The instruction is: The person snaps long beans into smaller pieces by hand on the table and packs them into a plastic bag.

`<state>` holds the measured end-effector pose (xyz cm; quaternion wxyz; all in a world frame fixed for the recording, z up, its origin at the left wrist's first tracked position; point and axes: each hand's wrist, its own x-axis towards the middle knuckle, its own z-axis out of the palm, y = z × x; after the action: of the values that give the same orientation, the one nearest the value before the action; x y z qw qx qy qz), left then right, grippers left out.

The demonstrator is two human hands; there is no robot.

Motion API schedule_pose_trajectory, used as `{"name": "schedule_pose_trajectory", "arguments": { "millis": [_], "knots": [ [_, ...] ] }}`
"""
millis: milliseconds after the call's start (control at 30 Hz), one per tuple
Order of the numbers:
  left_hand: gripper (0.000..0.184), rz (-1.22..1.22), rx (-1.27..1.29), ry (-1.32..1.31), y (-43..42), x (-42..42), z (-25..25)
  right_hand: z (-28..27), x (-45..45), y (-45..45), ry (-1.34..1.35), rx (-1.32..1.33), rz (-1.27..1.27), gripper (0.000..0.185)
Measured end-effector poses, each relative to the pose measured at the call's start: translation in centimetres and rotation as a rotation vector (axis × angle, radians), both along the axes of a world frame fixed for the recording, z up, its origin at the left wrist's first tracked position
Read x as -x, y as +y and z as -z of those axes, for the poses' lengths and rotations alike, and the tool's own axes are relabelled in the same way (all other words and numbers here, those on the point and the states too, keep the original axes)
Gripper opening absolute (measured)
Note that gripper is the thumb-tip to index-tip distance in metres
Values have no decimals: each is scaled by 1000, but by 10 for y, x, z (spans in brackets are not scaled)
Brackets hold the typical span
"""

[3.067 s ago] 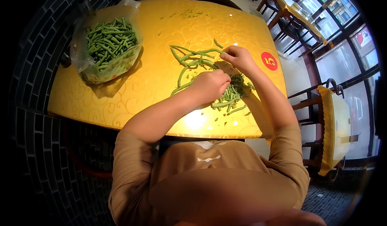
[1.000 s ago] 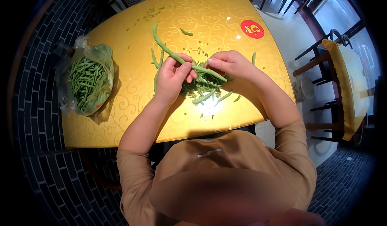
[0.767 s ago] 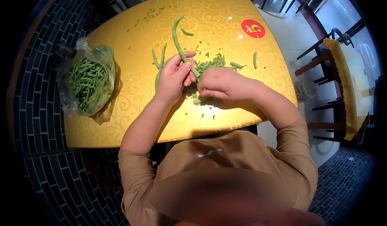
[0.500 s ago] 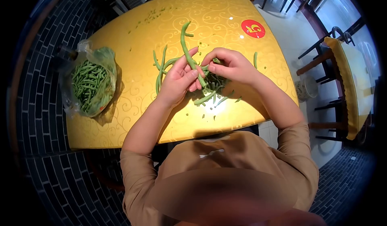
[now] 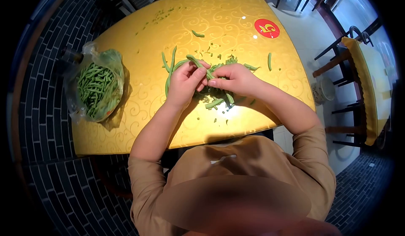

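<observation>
A long green bean [image 5: 195,60] is held between my two hands over the table. My left hand [image 5: 185,81] is closed around its middle, with the upper end sticking out past the fingers. At the bean's lower end, my right hand [image 5: 230,79] pinches with thumb and fingers. Beneath and behind both hands lies a pile of broken bean pieces [image 5: 215,103], partly covered by them. Several whole beans [image 5: 171,63] lie beside my left hand. One more loose bean [image 5: 269,62] rests to the right of my right hand.
A clear plastic bag [image 5: 118,61] full of green beans stands at the table's left. Small bean scraps [image 5: 162,14] are scattered toward the far edge of the yellow table [image 5: 139,97]. A red round emblem [image 5: 267,28] marks the far right. Another table [image 5: 371,84] stands beyond.
The bean has come down and lies lower in my left hand. My right hand has moved down and in, from beside the bean to gripping its lower end.
</observation>
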<state>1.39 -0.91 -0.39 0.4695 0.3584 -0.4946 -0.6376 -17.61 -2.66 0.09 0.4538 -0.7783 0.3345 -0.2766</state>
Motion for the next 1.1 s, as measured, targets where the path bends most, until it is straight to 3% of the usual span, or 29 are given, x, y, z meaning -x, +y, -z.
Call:
{"name": "schedule_pose_trajectory", "arguments": {
  "millis": [67, 167, 300, 367, 433, 467, 500, 567, 667, 700, 800, 867, 933, 1100],
  "knots": [
    [16, -7, -156, 133, 2, 5, -5, 9, -3, 2, 46, 498, 18, 11],
    [17, 79, -229, 256, 3, 1, -11, -2, 2, 4, 66, 679, -19, 9],
    [16, 10, -368, 255, -5, -3, 0, -20, -5, 17, -32, 945, -317, 11],
    [16, -5, -355, 186, -6, -2, 1, -24, -7, 14, -167, 820, -271, 13],
    [16, 68, -266, 155, 1, 2, -9, -21, 4, 0, -201, 473, -42, 15],
    [16, 93, -245, 133, 5, 4, -12, -27, 13, 0, -219, -7, 126, 17],
    [16, 119, -224, 113, 7, 7, -12, -23, 15, -9, -439, -337, 152, 22],
    [15, 164, -253, 91, 10, 10, -9, -19, 18, -15, -535, -555, 185, 19],
    [15, 207, -244, -25, 11, 15, -2, -5, 3, -10, -424, -508, 180, 23],
    [16, 218, -242, -64, 12, 16, -1, -2, 0, -9, -260, -247, 202, 24],
    [17, 210, -226, -229, 12, 14, 3, -4, 2, -3, -213, -180, 183, 22],
    [16, 23, 51, -414, 11, 15, 5, -3, 5, -6, -214, -53, 183, 23],
    [16, -121, 284, -537, 8, 13, 5, -2, 8, -7, -45, 40, 142, 23],
    [14, -79, 481, -613, 7, 7, 4, -2, 8, -6, 154, 261, 53, 22]
  ]
}}
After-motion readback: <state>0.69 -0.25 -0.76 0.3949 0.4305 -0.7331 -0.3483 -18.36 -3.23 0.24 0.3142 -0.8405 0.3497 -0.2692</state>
